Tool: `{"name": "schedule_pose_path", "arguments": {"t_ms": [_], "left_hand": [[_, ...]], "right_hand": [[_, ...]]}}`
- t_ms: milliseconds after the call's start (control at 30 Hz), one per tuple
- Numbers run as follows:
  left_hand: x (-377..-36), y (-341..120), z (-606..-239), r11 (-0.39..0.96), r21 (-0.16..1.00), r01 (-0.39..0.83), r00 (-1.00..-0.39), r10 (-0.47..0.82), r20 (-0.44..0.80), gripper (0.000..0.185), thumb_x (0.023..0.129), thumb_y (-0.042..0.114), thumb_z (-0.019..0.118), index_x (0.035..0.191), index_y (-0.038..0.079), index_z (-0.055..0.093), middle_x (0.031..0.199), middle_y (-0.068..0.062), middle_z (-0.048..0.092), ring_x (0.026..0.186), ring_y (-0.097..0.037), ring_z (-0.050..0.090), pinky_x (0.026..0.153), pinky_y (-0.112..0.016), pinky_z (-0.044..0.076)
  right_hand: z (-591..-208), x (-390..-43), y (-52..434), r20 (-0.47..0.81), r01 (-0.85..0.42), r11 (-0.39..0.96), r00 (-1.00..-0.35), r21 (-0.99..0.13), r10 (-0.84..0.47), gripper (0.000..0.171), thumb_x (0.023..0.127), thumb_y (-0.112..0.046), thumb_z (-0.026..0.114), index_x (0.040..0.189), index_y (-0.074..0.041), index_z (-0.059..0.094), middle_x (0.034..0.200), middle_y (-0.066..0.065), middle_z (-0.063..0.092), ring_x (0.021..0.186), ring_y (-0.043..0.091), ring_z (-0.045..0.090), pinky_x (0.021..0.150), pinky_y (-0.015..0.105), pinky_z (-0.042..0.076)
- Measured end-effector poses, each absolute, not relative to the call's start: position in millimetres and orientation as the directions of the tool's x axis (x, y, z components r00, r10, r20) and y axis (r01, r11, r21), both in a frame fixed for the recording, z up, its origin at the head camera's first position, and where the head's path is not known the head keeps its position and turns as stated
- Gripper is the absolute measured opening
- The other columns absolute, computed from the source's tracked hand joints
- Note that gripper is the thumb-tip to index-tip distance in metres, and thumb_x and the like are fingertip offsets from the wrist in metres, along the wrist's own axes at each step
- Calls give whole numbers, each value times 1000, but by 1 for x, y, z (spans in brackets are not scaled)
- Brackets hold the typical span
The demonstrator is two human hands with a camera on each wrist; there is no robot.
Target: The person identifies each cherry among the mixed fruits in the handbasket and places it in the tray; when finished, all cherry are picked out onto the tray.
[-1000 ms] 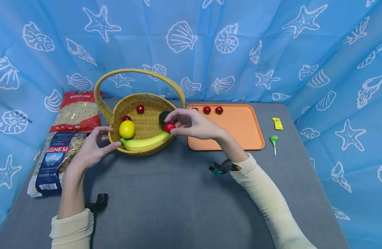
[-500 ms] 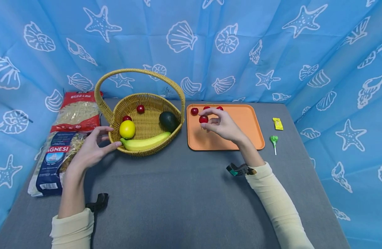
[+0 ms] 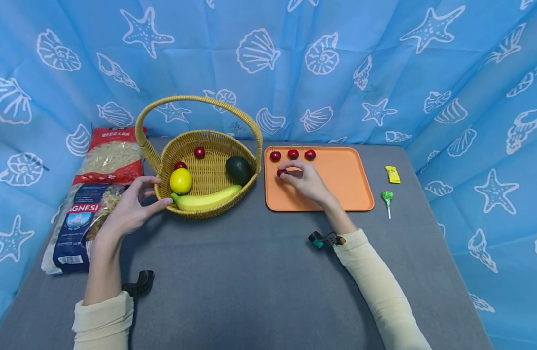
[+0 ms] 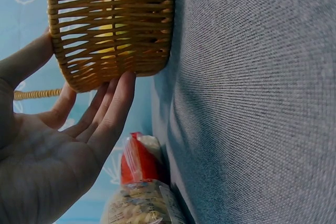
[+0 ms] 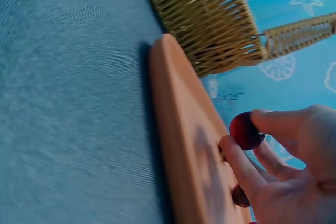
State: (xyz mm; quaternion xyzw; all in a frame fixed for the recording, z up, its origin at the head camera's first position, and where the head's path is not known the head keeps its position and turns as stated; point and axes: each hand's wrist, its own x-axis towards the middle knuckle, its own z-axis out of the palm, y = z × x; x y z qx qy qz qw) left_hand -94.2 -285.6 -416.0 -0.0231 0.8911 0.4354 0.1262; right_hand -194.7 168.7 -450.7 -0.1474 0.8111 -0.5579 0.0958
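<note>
Cherry [image 3: 280, 172] half hidden under right hand [image 3: 304, 180] fingers [image 5: 276, 123].

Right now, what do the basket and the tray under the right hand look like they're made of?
The basket looks like woven wicker or rattan, tan and matte: interlaced strands and gaps show in both wrist views. The tray looks like moulded plastic, smooth orange with a raised, rounded rim; plastic is a guess from that uniform surface. The right hand pinches a glossy red cherry over it.
</note>
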Motion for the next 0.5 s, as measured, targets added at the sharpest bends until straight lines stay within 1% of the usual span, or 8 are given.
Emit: {"name": "schedule_pose_path", "arguments": {"t_ms": [100, 167, 300, 500], "left_hand": [[-94, -286, -416, 618, 771, -153, -967, 68, -247, 81, 103, 48, 72, 161, 5, 36, 169, -30, 37, 153, -54, 39, 121, -79, 36], [-94, -285, -415, 618, 771, -153, -967, 67, -246, 81, 103, 48, 72, 161, 4, 36, 169, -30, 37, 153, -54, 39, 121, -79, 36], [-94, -285, -416, 619, 772, -147, -969, 68, -239, 80, 103, 47, 73, 161, 5, 36, 170, -30, 37, 153, -54, 40, 120, -78, 36], [-94, -285, -416, 616, 774, -146, -969, 68, -238, 80, 103, 47, 73, 161, 5, 36, 170, -30, 37, 153, -54, 40, 120, -78, 37]], "right_hand": [[-456, -195, 164, 9, -156, 394, -937, -906, -350, 34, 101, 0, 72, 135, 5, 69, 140, 25, 67, 129, 42, 72, 113, 48, 59], [-459, -196, 162, 10, -171, 423, -934, -890, -357, 36, 101, -1, 74, 136, 5, 69, 141, 24, 66, 131, 42, 71, 114, 51, 58], [-464, -198, 159, 8, -185, 459, -933, -869, -360, 36, 101, -6, 76, 135, 2, 70, 138, 23, 69, 129, 39, 72, 112, 50, 60], [-466, -198, 159, 11, -211, 500, -928, -840, -373, 35, 98, -10, 80, 131, -2, 73, 131, 19, 75, 119, 34, 75, 108, 48, 62]]}}
